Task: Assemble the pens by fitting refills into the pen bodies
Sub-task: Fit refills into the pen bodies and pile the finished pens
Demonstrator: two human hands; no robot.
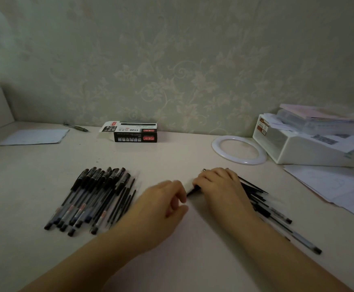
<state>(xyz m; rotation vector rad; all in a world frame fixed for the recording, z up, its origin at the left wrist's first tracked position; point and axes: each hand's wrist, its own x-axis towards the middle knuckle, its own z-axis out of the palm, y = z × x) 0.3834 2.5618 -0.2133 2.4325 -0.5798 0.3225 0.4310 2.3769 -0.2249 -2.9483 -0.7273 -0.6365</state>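
The right hand (218, 184) pinches what looks like a refill (193, 191); the left hand (167, 203), at 9 o'clock, hangs loosely curled, empty. A sloppy handover could roll it into the loose parts (264, 205).

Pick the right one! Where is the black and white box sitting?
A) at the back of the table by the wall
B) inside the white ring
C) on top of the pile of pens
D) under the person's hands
A: the black and white box stands on the table close to the wallpapered wall, far from both hands and apart from the pile of pens and the white ring.
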